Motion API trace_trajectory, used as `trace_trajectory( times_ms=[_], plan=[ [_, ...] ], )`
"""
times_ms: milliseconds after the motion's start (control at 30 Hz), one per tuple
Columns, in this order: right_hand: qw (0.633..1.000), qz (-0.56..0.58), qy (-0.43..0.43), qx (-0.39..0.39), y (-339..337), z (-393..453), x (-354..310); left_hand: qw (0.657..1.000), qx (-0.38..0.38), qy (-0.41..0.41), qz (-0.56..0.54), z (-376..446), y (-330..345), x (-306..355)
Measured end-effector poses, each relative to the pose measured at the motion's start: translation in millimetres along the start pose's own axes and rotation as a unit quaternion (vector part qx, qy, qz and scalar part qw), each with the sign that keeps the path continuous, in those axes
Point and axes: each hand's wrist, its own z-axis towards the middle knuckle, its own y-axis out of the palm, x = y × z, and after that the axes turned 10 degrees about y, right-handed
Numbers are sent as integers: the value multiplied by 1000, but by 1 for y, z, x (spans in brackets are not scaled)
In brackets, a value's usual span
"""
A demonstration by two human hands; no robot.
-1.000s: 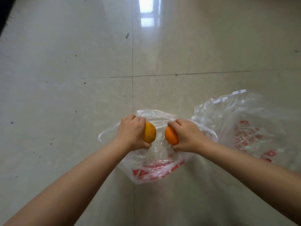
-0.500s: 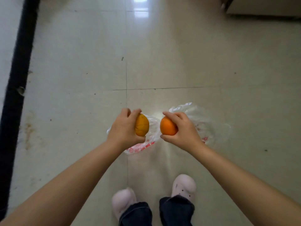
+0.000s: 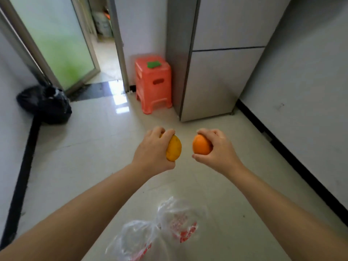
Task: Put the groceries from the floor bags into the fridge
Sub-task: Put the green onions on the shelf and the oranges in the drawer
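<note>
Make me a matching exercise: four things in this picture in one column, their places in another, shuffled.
Things:
1. yellow fruit
2. orange
3. red stool
4. black bag

Places:
A. beside the fridge
B. in the left hand
C. against the left wall
D. in the right hand

Pairs: 1-B, 2-D, 3-A, 4-C

Your left hand [image 3: 152, 150] grips a yellow-orange fruit [image 3: 174, 150], your right hand [image 3: 216, 149] an orange [image 3: 201, 145]; the closed fridge [image 3: 222, 59] stands beyond them, plastic bags [image 3: 160, 228] below.
</note>
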Motion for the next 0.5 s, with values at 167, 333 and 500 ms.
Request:
trace_trajectory(
  times_ms=[167, 333, 500],
  plan=[
    [995, -14, -8, 103, -138, 3, -7, 994, 65, 86, 32, 59, -82, 81],
    [982, -15, -19, 185, -257, 22, 15, 982, 99, 144, 67, 132, -137, 165],
    [971, -12, -56, 231, -367, 69, 47, 978, 136, 145, 71, 221, -162, 244]
  ],
)
